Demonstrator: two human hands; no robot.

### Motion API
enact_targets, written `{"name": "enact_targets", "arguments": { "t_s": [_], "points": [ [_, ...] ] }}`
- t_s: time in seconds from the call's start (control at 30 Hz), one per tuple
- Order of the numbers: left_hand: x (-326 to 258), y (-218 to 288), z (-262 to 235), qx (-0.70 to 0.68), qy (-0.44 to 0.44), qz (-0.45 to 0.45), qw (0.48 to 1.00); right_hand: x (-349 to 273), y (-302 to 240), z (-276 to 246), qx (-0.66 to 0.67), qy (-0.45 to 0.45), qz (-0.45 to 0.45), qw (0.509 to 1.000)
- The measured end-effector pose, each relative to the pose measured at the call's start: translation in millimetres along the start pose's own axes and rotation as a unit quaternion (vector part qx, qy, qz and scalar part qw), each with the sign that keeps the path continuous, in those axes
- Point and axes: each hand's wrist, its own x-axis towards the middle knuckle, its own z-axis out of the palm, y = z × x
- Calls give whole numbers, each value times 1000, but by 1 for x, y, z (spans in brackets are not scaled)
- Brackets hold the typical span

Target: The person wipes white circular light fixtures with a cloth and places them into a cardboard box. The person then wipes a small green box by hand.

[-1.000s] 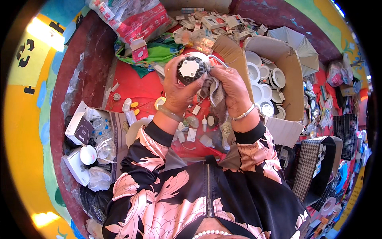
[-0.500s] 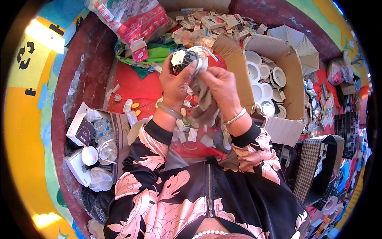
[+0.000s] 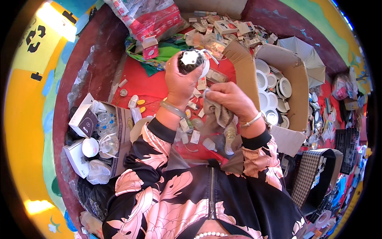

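Observation:
Raised over the red cloth, my left hand (image 3: 181,81) is closed round a downlight (image 3: 191,58). Its dark ribbed body with a white plate faces up, and a pale rim and white wire show on its right side. My right hand (image 3: 232,99) pinches a crumpled grey-brown rag (image 3: 217,113), which hangs below the fingers, apart from the lamp. White round lamps (image 3: 264,99) fill the cardboard box on the right. Small white and yellow parts (image 3: 141,102) lie on the red cloth (image 3: 137,77) around my forearms.
An open cardboard box (image 3: 296,75) stands close by my right hand. At the left is a carton (image 3: 123,127) of clear plastic pieces and small boxes. Small packages (image 3: 227,27) lie heaped at the back beside a large plastic bag (image 3: 159,18); a checked box (image 3: 308,175) stands at right.
My right hand has moved away from the lamp, down and to the right, taking the rag with it. The lamp stays in my left hand, its plate turned more upward.

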Motion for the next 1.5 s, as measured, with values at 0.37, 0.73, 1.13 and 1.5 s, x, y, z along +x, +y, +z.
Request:
{"name": "enact_targets", "arguments": {
  "t_s": [0.37,0.73,1.13,1.5],
  "points": [
    [-20,-1,14,144,-135,199,960,15,15,3,-152,249,-345,892],
    [-31,26,11,262,-218,271,900,37,31,-10,232,291,-179,911],
    [2,29,-25,-346,-277,-228,867,-14,13,-87,317,315,-226,865],
    [-1,23,-22,-267,-316,-222,883,-6,-7,-22,-286,224,-299,882]
  ]
}}
